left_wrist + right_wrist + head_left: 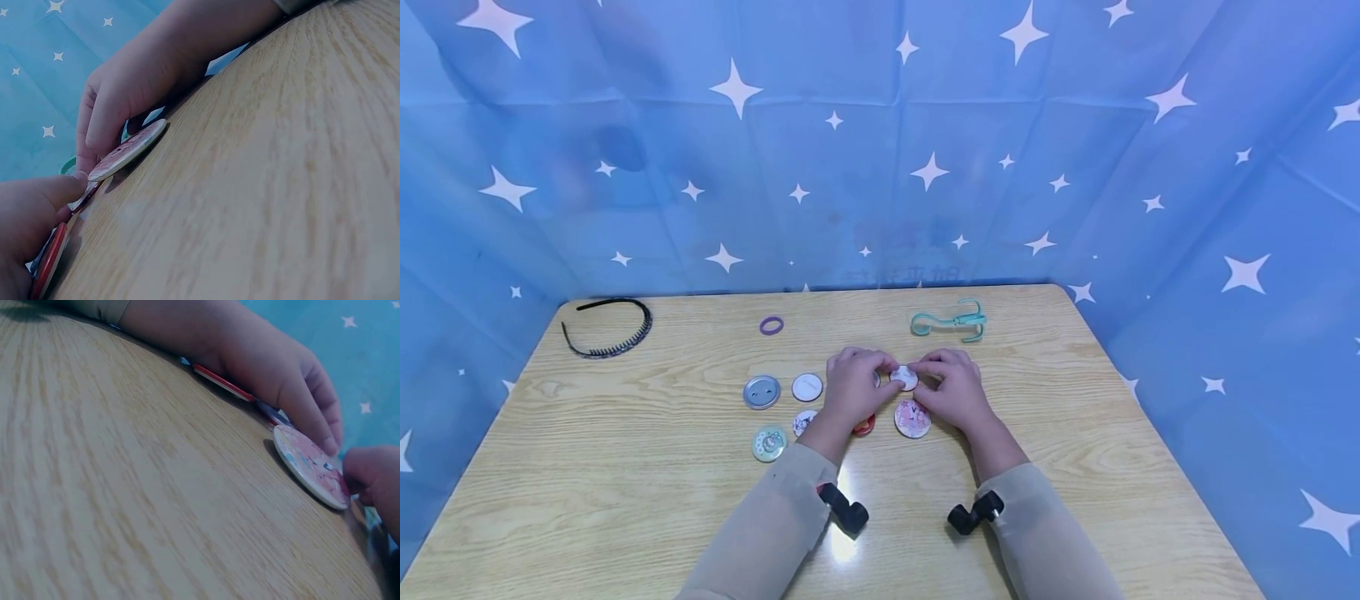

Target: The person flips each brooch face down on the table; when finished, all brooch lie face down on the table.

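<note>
Both hands meet over a small white round badge (pixel 904 378) in the head view. My left hand (pixel 852 385) pinches its left edge with thumb and finger, and my right hand (pixel 953 388) grips the right edge. Just below it lies a pink patterned button badge (pixel 913 418), which also shows in the left wrist view (pixel 128 150) and the right wrist view (pixel 312 465). A red badge (pixel 865 426) sits partly hidden under the left hand. Another round badge (pixel 876 379) peeks out between the left fingers.
Left of the hands lie a silver badge back (pixel 762 392), a white disc (pixel 807 387), a dark-patterned white badge (pixel 803 422) and a green badge (pixel 770 443). Farther back are a purple hair tie (pixel 771 325), a teal hook-shaped item (pixel 951 321) and a black headband (pixel 617 346).
</note>
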`<state>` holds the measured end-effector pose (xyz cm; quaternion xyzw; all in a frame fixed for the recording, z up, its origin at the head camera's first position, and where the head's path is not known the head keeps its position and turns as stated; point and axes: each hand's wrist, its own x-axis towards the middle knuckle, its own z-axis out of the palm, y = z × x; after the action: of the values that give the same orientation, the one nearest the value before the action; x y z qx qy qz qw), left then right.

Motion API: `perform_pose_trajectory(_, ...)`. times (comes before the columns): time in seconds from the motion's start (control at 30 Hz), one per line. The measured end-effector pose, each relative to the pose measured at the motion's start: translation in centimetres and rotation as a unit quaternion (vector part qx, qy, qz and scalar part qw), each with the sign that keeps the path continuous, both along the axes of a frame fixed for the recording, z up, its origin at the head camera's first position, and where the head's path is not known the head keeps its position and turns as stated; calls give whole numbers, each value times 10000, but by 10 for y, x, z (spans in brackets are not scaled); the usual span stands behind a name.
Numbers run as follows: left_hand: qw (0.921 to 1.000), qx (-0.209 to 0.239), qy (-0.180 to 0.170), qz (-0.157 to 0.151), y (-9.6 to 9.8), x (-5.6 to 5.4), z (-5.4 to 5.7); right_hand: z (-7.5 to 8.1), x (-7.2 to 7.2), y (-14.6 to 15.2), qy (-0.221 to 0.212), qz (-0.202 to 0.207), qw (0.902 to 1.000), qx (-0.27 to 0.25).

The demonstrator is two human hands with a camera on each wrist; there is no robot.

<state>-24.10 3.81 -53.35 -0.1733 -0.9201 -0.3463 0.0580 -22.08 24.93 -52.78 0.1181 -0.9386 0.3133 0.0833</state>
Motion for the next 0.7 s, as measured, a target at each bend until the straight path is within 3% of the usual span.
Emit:
perform_pose_trajectory(0.4,9993,252,241,122,1,3,-3,-4,1,0,180,-44,9997,-177)
perform_pose_trajectory(0.6,9907,943,973,153,-2,4,0,-7,0,1,664,-15,9937,-899)
perform_pose_trajectory(0.7,9842,1010,1455,1,-3,4,2,-8,1,1,887,-19,9913,-975)
